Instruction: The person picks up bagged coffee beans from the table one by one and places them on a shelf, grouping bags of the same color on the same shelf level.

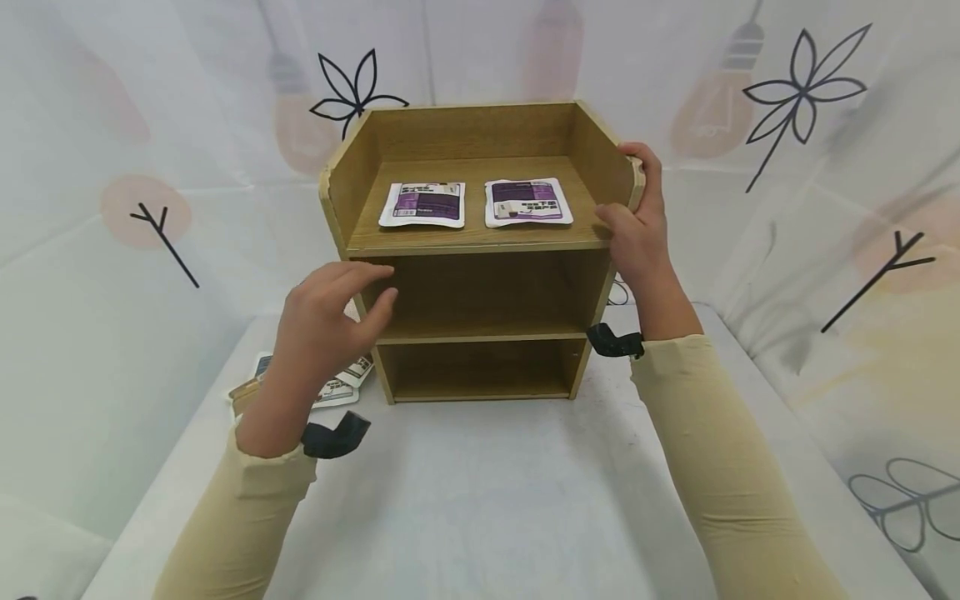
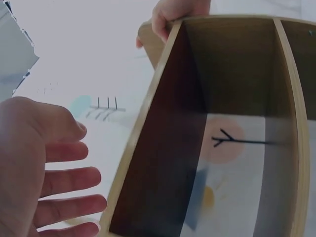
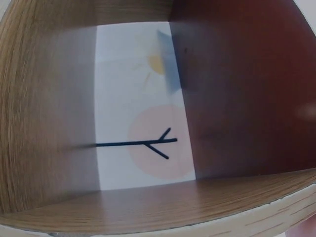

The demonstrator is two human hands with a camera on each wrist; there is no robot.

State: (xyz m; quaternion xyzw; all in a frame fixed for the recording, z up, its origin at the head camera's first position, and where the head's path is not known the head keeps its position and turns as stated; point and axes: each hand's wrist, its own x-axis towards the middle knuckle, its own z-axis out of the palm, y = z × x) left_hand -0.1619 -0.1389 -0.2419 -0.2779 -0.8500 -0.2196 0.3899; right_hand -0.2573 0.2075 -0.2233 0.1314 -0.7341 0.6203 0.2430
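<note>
One wooden shelf [image 1: 483, 296] stands upright between the two hands, its long axis running up and down. The right hand [image 1: 642, 237] is the nearer one: its fingers and thumb are curled on the upper right side panel. The left hand [image 1: 322, 321] is lower, at the left side, its fingers spread and holding nothing; whether it touches the wood, I cannot tell. Two packets [image 1: 423, 205] lie on the top level, ahead of both hands; more packets [image 1: 337, 393] lie beside the left wrist.
</note>
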